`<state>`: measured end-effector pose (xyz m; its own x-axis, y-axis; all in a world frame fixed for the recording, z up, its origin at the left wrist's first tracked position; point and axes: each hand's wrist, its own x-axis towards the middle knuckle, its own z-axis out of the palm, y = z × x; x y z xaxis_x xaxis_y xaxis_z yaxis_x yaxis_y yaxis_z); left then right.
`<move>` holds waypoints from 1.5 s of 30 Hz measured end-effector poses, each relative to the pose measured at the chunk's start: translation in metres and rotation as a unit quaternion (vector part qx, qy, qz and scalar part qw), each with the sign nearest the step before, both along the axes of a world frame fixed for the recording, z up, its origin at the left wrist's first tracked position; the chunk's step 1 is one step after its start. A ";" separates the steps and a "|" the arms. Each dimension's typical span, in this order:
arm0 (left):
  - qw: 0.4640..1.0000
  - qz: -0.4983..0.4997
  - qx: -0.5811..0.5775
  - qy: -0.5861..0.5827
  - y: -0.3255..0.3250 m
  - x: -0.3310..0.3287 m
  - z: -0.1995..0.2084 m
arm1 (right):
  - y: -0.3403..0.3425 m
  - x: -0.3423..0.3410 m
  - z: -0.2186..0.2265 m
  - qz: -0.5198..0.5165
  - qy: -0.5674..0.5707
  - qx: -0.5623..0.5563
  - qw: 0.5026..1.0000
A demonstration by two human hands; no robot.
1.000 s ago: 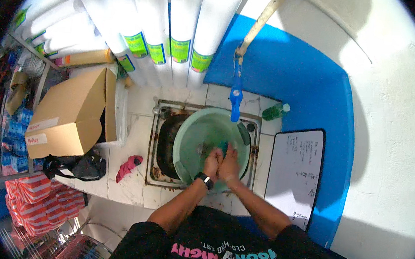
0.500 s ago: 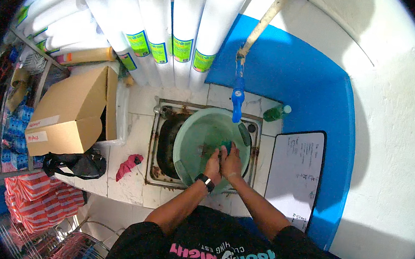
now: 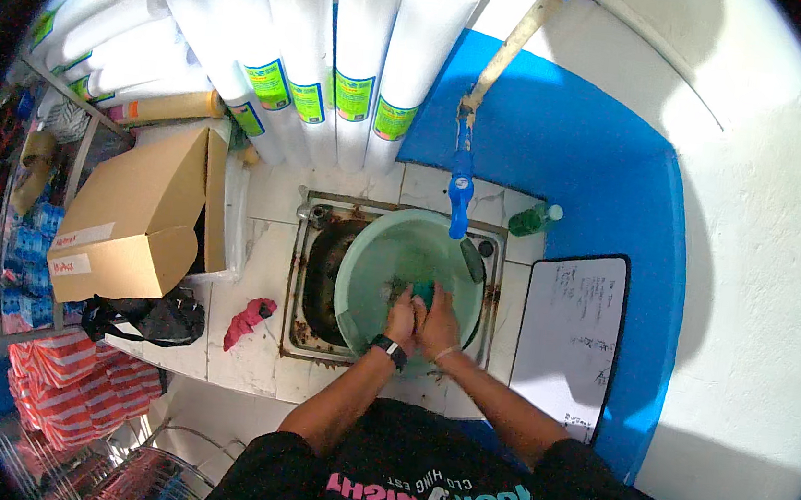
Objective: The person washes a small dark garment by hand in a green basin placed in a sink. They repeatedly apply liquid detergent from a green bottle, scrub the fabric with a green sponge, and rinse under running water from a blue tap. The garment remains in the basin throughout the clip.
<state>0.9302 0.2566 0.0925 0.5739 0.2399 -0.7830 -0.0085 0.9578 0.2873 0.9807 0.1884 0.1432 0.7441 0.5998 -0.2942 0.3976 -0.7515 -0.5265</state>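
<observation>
A pale green plastic basin [image 3: 355, 246] with water in it sits over the metal sink. Both my hands are together inside it, near its front side. My right hand [image 3: 440, 325] is closed around a small dark green scrubbing pad [image 3: 423, 292], which shows beyond the fingers. My left hand [image 3: 400, 319], with a dark watch at the wrist, presses against the right one. Its fingers are curled, and what they hold is hidden. A blurred dark and pale patch shows in the water beside the left fingers.
A blue tap [image 3: 460, 203] hangs above the basin's back rim. A green bottle [image 3: 535, 220] and a whiteboard [image 3: 567, 338] are on the right. To the left are a pink cloth [image 3: 249, 324], a black bag [image 3: 148, 315] and a cardboard box [image 3: 134, 215]. White rolls [image 3: 426, 50] stand behind.
Both hands have shifted slightly toward me and to the left within the basin. More of the green pad shows between them now.
</observation>
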 end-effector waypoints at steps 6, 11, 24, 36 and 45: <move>0.996 0.060 -0.044 -0.051 0.005 0.004 0.013 | 0.001 0.002 0.009 0.044 -0.023 0.029 0.998; 0.994 -0.013 0.109 -0.020 0.007 0.009 0.017 | 0.007 0.006 0.020 -0.029 0.015 -0.005 0.999; 0.976 0.058 -0.099 -0.185 -0.001 -0.007 -0.030 | 0.008 0.001 0.021 0.026 0.027 0.008 0.999; 0.995 0.014 0.080 -0.054 0.002 -0.002 -0.003 | -0.001 -0.001 0.001 -0.005 -0.013 0.020 1.000; 0.992 0.017 -0.018 -0.127 0.001 0.000 -0.004 | 0.006 -0.009 0.017 0.002 0.020 0.062 0.998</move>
<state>0.9300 0.2578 0.0883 0.7459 0.2376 -0.6222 -0.1090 0.9651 0.2380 0.9720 0.1940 0.1603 0.7313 0.6360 -0.2464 0.3771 -0.6780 -0.6309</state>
